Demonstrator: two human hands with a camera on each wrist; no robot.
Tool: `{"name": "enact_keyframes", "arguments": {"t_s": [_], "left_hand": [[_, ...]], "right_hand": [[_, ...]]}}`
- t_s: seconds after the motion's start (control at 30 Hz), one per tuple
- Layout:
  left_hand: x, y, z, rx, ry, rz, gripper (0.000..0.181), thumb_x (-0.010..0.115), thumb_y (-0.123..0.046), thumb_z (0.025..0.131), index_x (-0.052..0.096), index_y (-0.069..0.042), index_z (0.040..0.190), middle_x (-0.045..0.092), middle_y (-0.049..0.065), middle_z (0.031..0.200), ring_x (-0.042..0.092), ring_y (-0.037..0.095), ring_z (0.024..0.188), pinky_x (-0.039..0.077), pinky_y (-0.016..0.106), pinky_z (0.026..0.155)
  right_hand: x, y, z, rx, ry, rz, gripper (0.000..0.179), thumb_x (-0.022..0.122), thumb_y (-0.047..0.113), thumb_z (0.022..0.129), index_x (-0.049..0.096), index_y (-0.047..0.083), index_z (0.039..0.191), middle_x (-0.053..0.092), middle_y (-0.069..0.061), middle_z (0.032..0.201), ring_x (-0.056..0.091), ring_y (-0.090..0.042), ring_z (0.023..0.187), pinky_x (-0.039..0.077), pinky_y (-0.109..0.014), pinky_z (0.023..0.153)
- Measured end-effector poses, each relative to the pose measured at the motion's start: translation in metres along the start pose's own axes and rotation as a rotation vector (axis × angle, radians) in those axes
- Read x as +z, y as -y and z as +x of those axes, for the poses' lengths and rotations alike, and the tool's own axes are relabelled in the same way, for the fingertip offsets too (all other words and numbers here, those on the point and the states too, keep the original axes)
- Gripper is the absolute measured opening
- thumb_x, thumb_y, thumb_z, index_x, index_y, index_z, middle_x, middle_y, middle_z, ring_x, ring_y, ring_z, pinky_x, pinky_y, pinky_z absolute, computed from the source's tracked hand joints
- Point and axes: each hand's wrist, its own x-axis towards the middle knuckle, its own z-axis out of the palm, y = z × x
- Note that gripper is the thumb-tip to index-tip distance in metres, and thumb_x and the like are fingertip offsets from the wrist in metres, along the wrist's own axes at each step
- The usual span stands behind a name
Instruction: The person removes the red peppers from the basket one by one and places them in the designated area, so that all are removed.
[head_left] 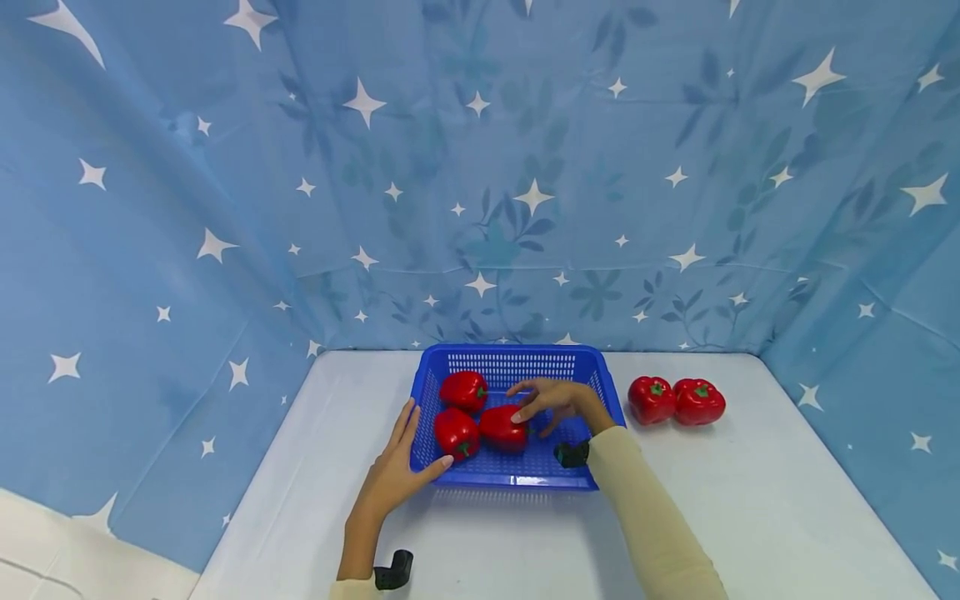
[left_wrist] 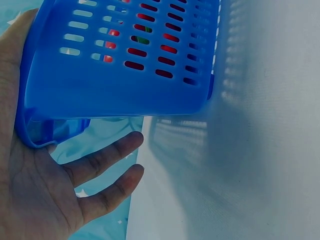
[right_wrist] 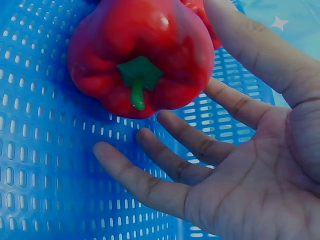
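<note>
A blue plastic basket [head_left: 480, 481] with slotted walls stands on the table and holds three red bell peppers. One bell pepper [head_left: 462, 390] lies toward the back left, another bell pepper [head_left: 454, 432] at the front left. The third bell pepper [head_left: 502, 430] sits right of them, its green stem facing right. My right hand [head_left: 558, 400] reaches into the basket over this one, thumb and index at its side, the other fingers extended and spread below it. At the basket's left front corner, my left hand [head_left: 393, 477] rests against the rim with its fingers straight and spread.
On the white table [head_left: 300, 467], two more red bell peppers, a left one [head_left: 651, 400] and a right one [head_left: 699, 402], lie side by side right of the basket. A blue star-patterned curtain [head_left: 480, 208] surrounds the table at the back and sides.
</note>
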Motion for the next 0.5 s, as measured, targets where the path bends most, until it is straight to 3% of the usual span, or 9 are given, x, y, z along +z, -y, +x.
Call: {"name": "enact_keyframes", "arguments": {"t_s": [0.5], "left_hand": [[0.0,-0.001,-0.001,0.004,-0.005,0.01,0.104,0.062,-0.071,0.079,0.014,-0.024,0.158,0.0,-0.013,0.166,0.027,0.038,0.147,0.037,0.068,0.105]], "right_hand": [[0.015,0.002,0.008,0.042,0.015,-0.025,0.071,0.081,0.022,0.078,0.046,0.014,0.139,0.047,-0.018,0.135,0.053,-0.038,0.12,0.057,-0.057,0.083]]}}
